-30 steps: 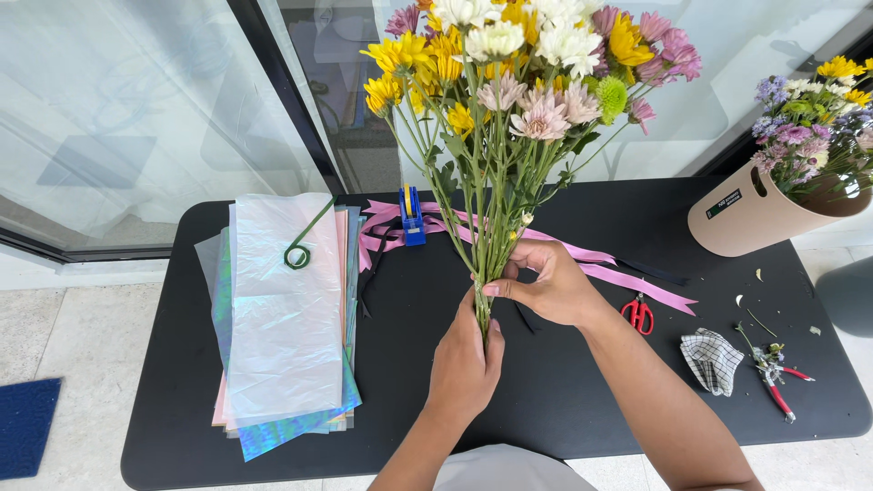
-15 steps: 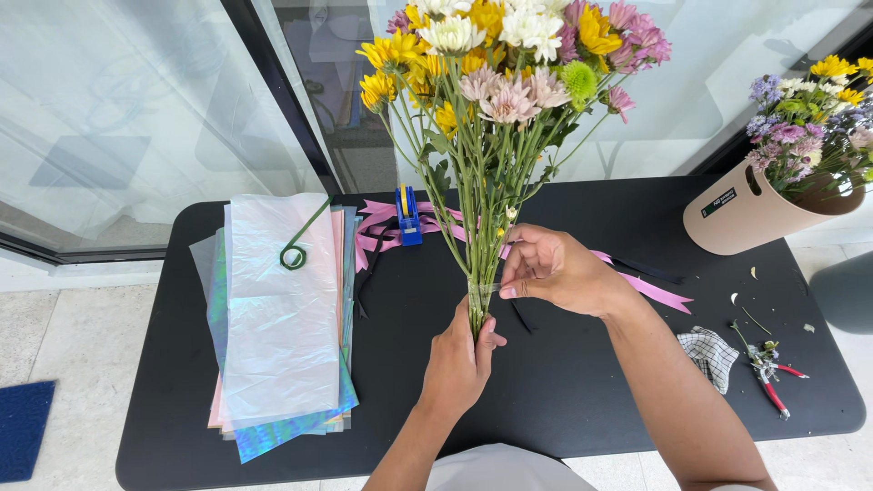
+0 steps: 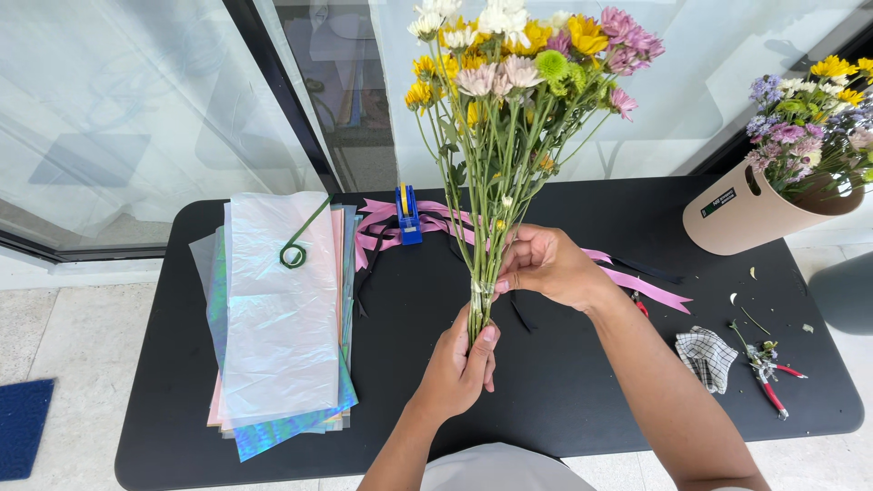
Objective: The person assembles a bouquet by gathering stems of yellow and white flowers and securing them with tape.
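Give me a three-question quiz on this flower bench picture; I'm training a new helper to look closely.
1. True or false: the left hand grips the bottom of the bouquet stems.
2. What lies on the stack of wrapping sheets?
A. red-handled pruners
B. a coil of green wire
C. a checked cloth
3. Which hand pinches the stems higher up, near the clear tape band?

Key
1. True.
2. B: the green wire coil. The pruners and checked cloth lie on the black table to the right.
3. The right hand.
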